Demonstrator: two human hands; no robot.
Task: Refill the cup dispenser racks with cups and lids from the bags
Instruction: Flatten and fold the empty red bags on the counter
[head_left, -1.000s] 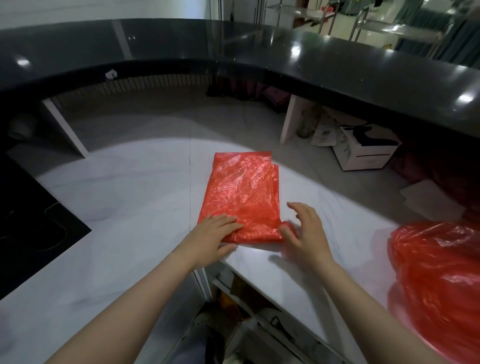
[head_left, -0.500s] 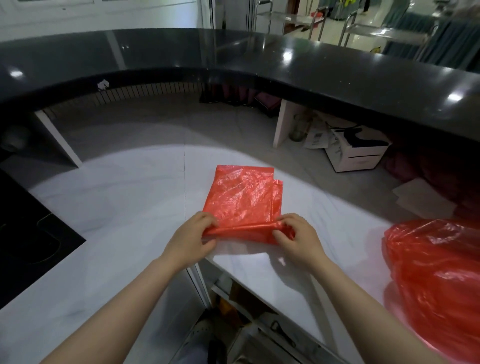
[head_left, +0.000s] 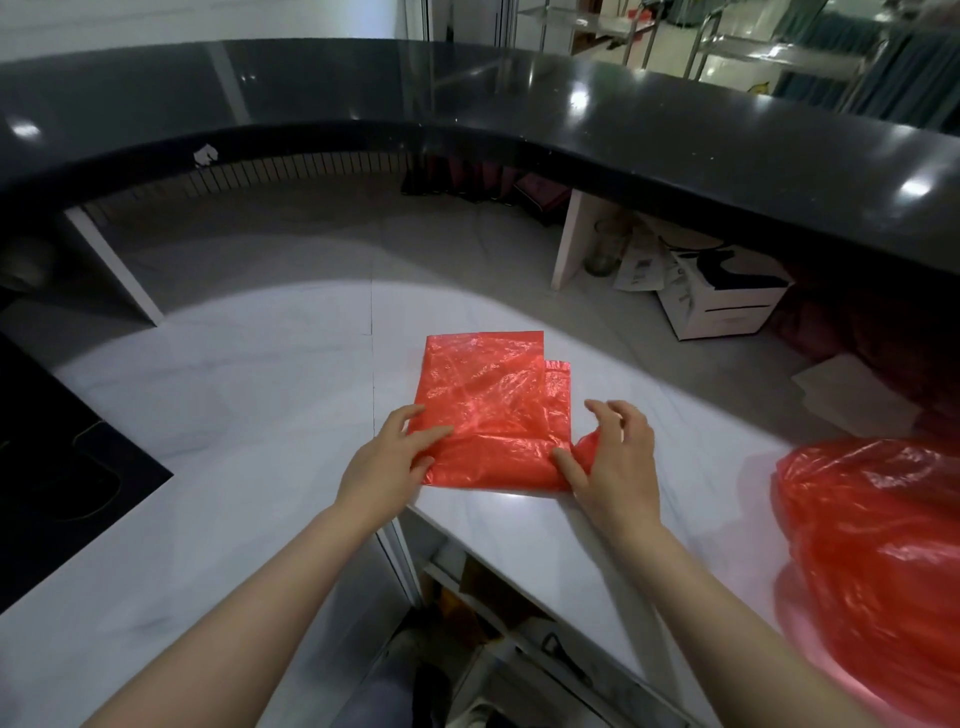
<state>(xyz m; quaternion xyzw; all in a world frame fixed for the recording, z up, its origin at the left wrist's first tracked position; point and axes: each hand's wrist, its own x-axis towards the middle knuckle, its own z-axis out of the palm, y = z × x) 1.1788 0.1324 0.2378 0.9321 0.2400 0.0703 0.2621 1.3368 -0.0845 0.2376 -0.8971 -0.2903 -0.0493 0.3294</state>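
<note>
Head view. Curved white marble-look counter (head_left: 249, 415), lit in the middle, shaded toward the far side under a raised glossy black bar top (head_left: 675, 135) that arcs across the far edge. A dark inset panel (head_left: 57, 457) sits in the counter at the left. Under the bar top at far right: a white cardboard box with black print (head_left: 727, 301), loose papers beside it, and a clear glass jar (head_left: 602, 249) against a white upright panel.

Flattened red plastic bag, folded into a rough rectangle (head_left: 488, 395), lies on the counter near its near edge, centre of view. Its near end is doubled up into a thick fold.

Left hand (head_left: 384, 462) rests on the bag's near left corner; fingers (head_left: 426, 436) are straight and slightly spread, pressing the plastic flat against the counter. Right hand (head_left: 613, 457) is at the near right corner; thumb and the lower fingers pinch a bunched bit of the red plastic, the upper fingers raised and spread above it.

A second bag, bulging crumpled red plastic (head_left: 878, 561), sits on the counter at the near right, well apart from the hands. Its contents cannot be made out.

Below the counter's near edge, open shelving with dim clutter.
</note>
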